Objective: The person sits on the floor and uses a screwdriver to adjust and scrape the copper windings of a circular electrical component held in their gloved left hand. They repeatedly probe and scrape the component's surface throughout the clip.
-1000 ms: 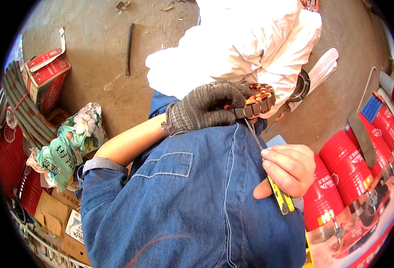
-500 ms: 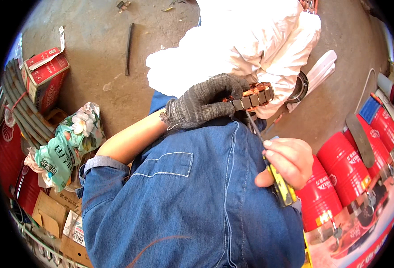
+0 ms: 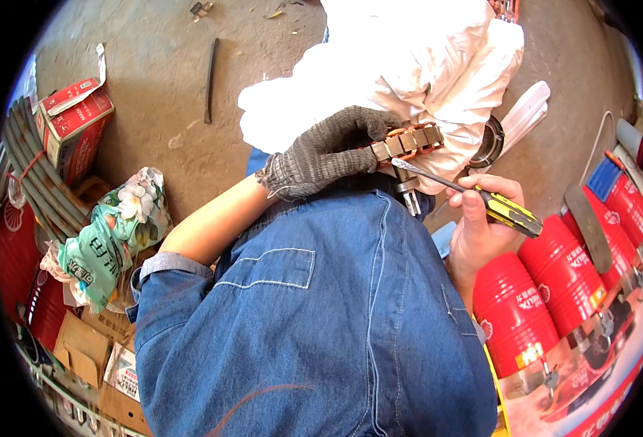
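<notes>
Concrete floor (image 3: 154,109) was grey, rough and stained. A blue denim shirt (image 3: 321,320) with stitched seams and a chest pocket filled the lower centre. A crumpled white cloth bundle (image 3: 409,65) sat above it, soft and folded.

Stacks of red plastic buckets (image 3: 540,291) stood at right, each with a small label low on the side, glossy and nested. A red cardboard box (image 3: 73,124) with a torn white flap lay at upper left, beside a coil of grey ribbed hoses (image 3: 33,182). A green and white printed plastic bag (image 3: 110,240) with a flower pattern lay below the box, crinkled. Brown flattened cardboard pieces (image 3: 81,342) sat at lower left. A thin dark strip (image 3: 210,80) lay on the floor near the top.

Left hand (image 3: 328,153) wore a grey knitted work glove, grip curled tight round one end of the part. The part: a copper-coloured segmented metal ring (image 3: 409,140), bars set side by side with dark gaps, on a short steel shaft, held in front of the cloth bundle at centre, above the shirt.

Right hand (image 3: 481,218) was bare, grip pinching a yellow and black handled screwdriver (image 3: 474,195); its thin steel blade tip touched the ring's segments from the right.
</notes>
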{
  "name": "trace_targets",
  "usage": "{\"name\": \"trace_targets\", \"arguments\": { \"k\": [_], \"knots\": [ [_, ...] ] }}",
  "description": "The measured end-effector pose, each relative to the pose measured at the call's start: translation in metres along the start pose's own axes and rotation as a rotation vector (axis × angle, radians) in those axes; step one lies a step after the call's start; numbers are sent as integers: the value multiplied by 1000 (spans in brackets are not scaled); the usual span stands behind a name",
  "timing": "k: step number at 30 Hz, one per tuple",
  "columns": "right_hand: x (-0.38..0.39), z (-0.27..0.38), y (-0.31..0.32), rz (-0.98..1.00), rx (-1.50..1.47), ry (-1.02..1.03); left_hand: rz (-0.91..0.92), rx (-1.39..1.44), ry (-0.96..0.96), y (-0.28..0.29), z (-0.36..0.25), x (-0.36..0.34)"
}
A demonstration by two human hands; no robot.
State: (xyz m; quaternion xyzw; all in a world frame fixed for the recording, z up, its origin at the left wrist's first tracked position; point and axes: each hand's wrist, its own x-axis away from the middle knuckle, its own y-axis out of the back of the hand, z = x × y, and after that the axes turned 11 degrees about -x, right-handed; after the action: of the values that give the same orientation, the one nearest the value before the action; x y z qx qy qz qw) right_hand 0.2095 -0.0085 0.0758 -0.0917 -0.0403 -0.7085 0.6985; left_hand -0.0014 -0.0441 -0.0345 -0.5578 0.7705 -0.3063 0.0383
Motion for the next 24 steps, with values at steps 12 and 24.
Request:
{"name": "trace_targets", "arguments": {
  "k": [12, 24],
  "knots": [
    [6, -9, 8, 166, 156, 205, -34, 17, 25, 0, -4, 0],
    [-3, 0, 9, 431, 402, 436, -33, 17, 57, 3, -2, -1]
  ]
}}
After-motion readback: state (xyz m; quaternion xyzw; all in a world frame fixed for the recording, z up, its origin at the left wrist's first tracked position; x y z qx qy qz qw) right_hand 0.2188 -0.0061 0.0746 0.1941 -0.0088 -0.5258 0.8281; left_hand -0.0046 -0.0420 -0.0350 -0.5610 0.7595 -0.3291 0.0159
